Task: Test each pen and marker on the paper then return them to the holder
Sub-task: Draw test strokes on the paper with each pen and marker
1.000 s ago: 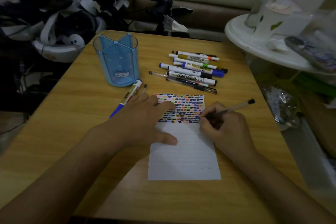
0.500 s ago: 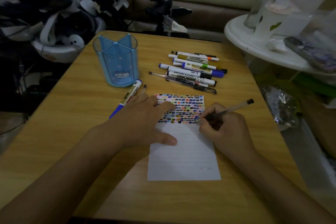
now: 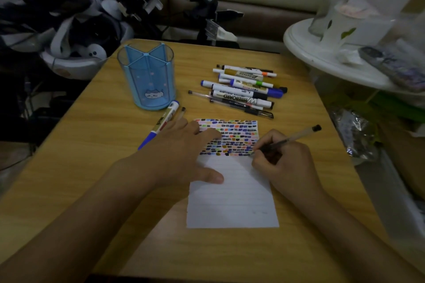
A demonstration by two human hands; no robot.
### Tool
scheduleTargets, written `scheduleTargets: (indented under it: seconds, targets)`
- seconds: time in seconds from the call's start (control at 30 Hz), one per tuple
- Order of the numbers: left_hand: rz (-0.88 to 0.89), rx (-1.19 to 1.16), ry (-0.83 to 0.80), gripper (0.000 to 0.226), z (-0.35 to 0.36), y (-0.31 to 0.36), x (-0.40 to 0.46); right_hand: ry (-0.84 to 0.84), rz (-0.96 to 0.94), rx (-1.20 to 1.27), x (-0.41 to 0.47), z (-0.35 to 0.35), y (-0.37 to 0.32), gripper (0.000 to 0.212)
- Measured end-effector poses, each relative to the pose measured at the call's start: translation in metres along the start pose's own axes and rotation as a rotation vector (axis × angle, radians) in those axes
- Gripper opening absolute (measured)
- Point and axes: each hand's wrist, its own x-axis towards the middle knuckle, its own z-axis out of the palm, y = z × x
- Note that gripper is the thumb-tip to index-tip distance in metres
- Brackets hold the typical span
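holder: the blue pen holder (image 3: 147, 78) stands upright at the far left of the wooden table (image 3: 76, 167), divided into compartments, and you can see nothing inside it.
markers by the holder: a blue-capped marker (image 3: 161, 123) and a thin pen (image 3: 180, 114) lie just beside the holder's base, running diagonally down towards your left hand.
left hand: your left hand (image 3: 184, 151) lies flat with fingers spread, pressing on the left part of the paper (image 3: 232, 202); it grips nothing.
paper: the upper part carries rows of coloured test marks, the lower part is bare and lined, so you have open room below for more strokes.
pile: the untested markers and pens (image 3: 243, 89) lie in a heap beyond the paper's top edge, long axes roughly left to right, well apart from the holder.
right hand: your right hand (image 3: 285, 163) has its fingers curled round a clear gel pen (image 3: 287, 139), tip on the paper's right edge at the lowest row of marks, cap end pointing up and to the right.
key relation: the holder lies far left and away from the pen's grip, across your left hand; the left hand is nearer to it, so you likely either pass the pen over or reach across.
edges: the white round table (image 3: 333, 62) crowds the right side; the freest path to the holder looks to be over the top of the paper.
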Motion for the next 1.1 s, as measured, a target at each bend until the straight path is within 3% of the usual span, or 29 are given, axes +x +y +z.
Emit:
scheduleTargets:
  seconds: [0.33,0.43,0.63,0.83,0.97,1.1]
  targets:
    - [0.01,-0.026,0.014,0.091,-0.001,-0.002,0.0,0.083,0.032,0.177,0.002,-0.004,0.0,0.008]
    - [0.017,-0.037,0.051,0.08,-0.001,-0.001,0.0,0.08,0.061,0.215,0.004,-0.007,-0.001,0.013]
    - [0.065,-0.249,0.3,0.038,0.001,0.003,0.003,0.049,0.119,0.482,0.007,-0.012,-0.008,0.015]
    - [0.018,-0.227,0.301,0.044,0.0,0.005,0.007,0.053,0.14,0.59,0.009,-0.014,-0.014,0.009]
    - [0.036,-0.271,0.343,0.023,-0.005,0.004,0.005,0.051,0.123,0.521,0.01,-0.015,-0.01,0.008]
    - [0.101,-0.282,0.38,0.021,-0.008,0.006,0.001,0.024,0.161,0.571,0.011,-0.015,-0.011,0.007]
